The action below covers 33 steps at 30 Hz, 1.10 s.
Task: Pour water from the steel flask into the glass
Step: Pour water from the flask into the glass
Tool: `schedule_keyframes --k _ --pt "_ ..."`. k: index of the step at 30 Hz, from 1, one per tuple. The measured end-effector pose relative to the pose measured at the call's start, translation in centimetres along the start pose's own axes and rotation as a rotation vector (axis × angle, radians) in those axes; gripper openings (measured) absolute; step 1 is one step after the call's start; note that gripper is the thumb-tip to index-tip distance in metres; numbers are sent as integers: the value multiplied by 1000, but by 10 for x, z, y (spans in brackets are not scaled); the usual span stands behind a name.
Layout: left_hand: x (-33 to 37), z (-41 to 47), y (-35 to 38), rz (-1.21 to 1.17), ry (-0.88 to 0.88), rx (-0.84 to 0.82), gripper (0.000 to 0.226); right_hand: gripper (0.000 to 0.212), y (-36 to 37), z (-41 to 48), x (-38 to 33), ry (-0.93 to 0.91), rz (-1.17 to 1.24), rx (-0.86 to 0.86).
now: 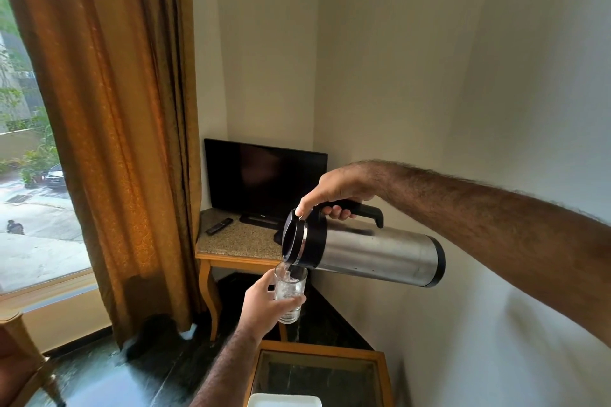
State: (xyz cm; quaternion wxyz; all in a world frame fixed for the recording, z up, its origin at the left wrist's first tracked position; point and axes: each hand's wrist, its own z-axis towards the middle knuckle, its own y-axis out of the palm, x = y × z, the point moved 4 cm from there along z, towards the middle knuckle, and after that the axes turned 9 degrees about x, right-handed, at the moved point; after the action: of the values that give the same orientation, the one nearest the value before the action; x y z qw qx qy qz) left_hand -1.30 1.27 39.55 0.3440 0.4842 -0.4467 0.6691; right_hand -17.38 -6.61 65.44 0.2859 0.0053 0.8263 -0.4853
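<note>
The steel flask (370, 251) with a black lid and black handle is tipped almost level in mid air, its spout pointing left and down. My right hand (337, 193) grips the handle, with the thumb pressed on the lid's lever. Water runs from the spout into a clear glass (291, 294) just below it. My left hand (263, 306) holds the glass upright around its lower half. The glass is partly filled with water.
A glass-topped wooden table (380, 370) lies below my hands, with a white dish (284, 401) at its near edge. Behind stands a corner table (231, 246) with a dark TV (264, 178) and a remote (219, 226). An orange curtain (119, 142) hangs left, a wall right.
</note>
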Motion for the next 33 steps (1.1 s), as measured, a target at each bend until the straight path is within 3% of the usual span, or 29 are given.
schedule_keyframes --k 13,16,22,26,33 --pt "-1 2 -2 14 -2 19 58 45 -2 6 4 11 -14 25" --pt "2 3 -2 1 -5 10 58 34 -2 6 5 21 -9 30" --pt "5 2 -3 -23 -16 -2 59 32 -1 2 5 17 5 24" --pt "6 2 -3 -25 -19 -7 58 47 -1 4 5 20 12 32" --pt "6 1 -4 -4 -16 -1 58 48 -3 6 5 -9 11 30"
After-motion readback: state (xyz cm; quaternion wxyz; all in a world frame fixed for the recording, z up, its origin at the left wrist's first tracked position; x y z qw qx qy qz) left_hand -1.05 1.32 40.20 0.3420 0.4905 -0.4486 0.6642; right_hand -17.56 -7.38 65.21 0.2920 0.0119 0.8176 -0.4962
